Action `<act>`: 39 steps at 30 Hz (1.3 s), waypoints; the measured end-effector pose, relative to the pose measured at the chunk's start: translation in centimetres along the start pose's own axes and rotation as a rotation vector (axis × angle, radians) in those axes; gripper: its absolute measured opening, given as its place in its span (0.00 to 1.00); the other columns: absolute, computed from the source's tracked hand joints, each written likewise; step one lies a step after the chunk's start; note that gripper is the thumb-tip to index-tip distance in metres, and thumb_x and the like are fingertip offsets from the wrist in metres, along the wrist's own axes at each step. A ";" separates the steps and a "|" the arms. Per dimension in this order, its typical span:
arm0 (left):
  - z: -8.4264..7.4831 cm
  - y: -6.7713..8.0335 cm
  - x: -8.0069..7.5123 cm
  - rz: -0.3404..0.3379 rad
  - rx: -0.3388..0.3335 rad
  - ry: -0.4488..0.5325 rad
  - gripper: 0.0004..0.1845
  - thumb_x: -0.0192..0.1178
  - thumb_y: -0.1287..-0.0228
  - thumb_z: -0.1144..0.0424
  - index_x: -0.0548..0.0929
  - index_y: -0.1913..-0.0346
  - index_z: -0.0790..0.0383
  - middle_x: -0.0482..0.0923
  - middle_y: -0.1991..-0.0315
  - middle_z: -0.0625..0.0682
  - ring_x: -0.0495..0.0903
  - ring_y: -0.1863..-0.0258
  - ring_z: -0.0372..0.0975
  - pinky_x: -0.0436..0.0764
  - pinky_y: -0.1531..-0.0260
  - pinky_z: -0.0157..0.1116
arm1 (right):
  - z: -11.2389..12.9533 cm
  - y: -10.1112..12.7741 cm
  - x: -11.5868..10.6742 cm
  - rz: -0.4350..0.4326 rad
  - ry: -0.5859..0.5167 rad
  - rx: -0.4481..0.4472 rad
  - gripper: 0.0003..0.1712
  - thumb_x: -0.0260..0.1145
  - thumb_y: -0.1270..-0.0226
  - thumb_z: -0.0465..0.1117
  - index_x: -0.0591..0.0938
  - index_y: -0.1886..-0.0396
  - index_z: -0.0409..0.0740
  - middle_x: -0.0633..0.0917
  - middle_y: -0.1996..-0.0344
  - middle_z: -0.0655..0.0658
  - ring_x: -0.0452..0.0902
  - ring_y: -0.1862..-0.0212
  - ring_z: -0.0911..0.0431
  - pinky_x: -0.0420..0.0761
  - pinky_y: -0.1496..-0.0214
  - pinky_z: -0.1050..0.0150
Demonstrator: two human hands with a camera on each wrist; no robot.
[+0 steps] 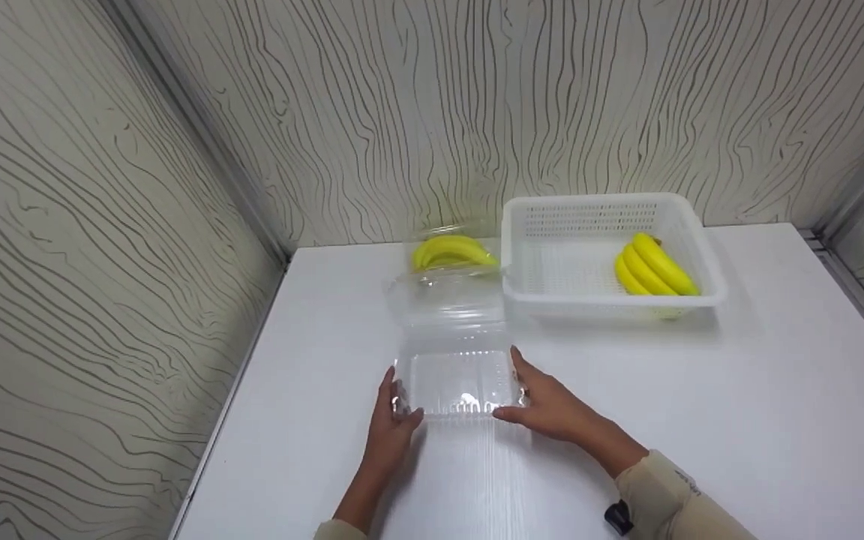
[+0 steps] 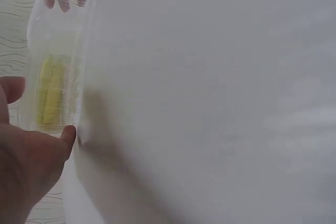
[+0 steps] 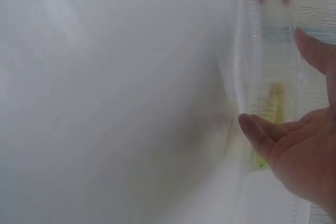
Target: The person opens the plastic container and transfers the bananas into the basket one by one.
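Observation:
A clear plastic clamshell container [image 1: 462, 375] with its lid [image 1: 447, 296] folded back lies between my hands over the white table, nothing inside its tray. My left hand [image 1: 391, 431] holds its left side, thumb at the near corner. On the opposite side, my right hand [image 1: 556, 405] grips it the same way, thumb along the front edge. In the left wrist view, the container [image 2: 79, 30] stands close to the tabletop, with yellow showing through its clear wall. The right wrist view shows my right hand [image 3: 304, 150] along the container's [image 3: 270, 51] side.
Against the back wall, another clear container holds yellow bananas [image 1: 453, 251]. To its right stands a white perforated basket [image 1: 612, 300] with a bunch of bananas [image 1: 653, 268] at its right end. The white table [image 1: 312, 360] meets patterned walls at the left and back.

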State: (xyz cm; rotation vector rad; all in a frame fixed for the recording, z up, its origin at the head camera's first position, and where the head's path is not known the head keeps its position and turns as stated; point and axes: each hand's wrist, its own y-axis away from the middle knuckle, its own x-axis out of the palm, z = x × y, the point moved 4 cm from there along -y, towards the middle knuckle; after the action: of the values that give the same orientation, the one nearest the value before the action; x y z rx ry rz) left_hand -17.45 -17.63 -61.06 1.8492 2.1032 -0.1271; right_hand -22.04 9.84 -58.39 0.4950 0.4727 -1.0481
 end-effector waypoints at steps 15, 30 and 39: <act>0.9 -1.5 -2.8 -0.017 -0.058 -0.060 0.44 0.58 0.25 0.59 0.49 0.12 0.48 0.57 0.14 0.63 0.50 0.13 0.63 0.56 0.17 0.65 | 1.7 -2.9 1.8 0.010 -0.042 -0.008 0.67 0.77 0.34 0.57 0.45 0.11 0.42 0.63 0.16 0.33 0.64 0.17 0.37 0.65 0.15 0.38; 1.8 -2.3 -5.8 -0.031 -0.049 -0.036 0.42 0.51 0.18 0.57 0.42 0.11 0.47 0.53 0.13 0.64 0.52 0.14 0.63 0.59 0.17 0.62 | 3.2 -5.4 4.5 0.006 -0.082 -0.009 0.66 0.75 0.32 0.60 0.43 0.10 0.47 0.68 0.20 0.29 0.68 0.19 0.36 0.67 0.16 0.39; 2.3 -2.7 -8.0 -0.124 -0.103 -0.019 0.40 0.46 0.17 0.59 0.41 0.11 0.46 0.54 0.14 0.65 0.53 0.14 0.64 0.56 0.16 0.64 | 5.0 -7.0 6.6 0.014 -0.143 -0.038 0.63 0.72 0.28 0.57 0.42 0.10 0.47 0.67 0.19 0.29 0.72 0.22 0.35 0.69 0.17 0.41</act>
State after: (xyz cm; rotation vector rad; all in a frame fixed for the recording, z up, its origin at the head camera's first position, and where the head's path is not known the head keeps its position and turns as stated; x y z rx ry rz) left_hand -18.83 -26.27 -61.22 1.6537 2.1686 -0.0641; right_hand -24.90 -0.60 -59.35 0.3859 0.3610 -1.0509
